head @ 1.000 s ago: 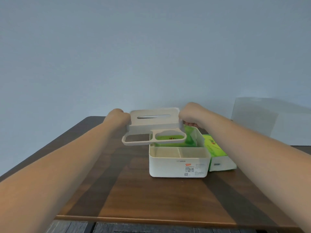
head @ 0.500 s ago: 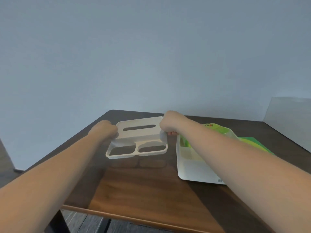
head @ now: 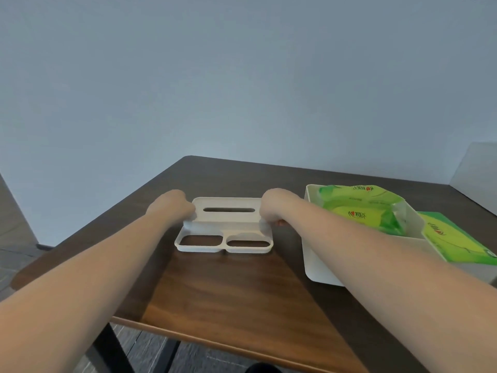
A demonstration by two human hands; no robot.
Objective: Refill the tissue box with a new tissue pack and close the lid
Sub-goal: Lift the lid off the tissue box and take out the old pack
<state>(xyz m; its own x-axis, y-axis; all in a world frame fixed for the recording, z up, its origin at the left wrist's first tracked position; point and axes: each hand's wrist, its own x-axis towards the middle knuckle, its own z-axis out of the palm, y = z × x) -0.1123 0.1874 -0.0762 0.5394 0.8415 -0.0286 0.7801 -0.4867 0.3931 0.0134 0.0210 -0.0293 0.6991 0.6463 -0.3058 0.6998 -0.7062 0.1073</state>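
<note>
The white lid [head: 228,227], with a tissue slot and two open windows, lies flat on the dark wooden table [head: 242,292] left of the box. My left hand [head: 172,208] grips its left end and my right hand [head: 274,208] grips its right end. The white tissue box [head: 312,254] stands open at the right, partly hidden by my right forearm. A crumpled green tissue pack [head: 360,208] sits inside it. A second green tissue pack [head: 457,243] lies on the table just right of the box.
A pale panel [head: 476,168] stands at the table's far right corner. The table's left and near edges are close, with dark floor [head: 150,354] and a table leg below. A plain blue-grey wall rises behind.
Both hands lifted the lid off the box, carried it left and lowered it onto the table. The view swung left, so the box now appears at the right.
</note>
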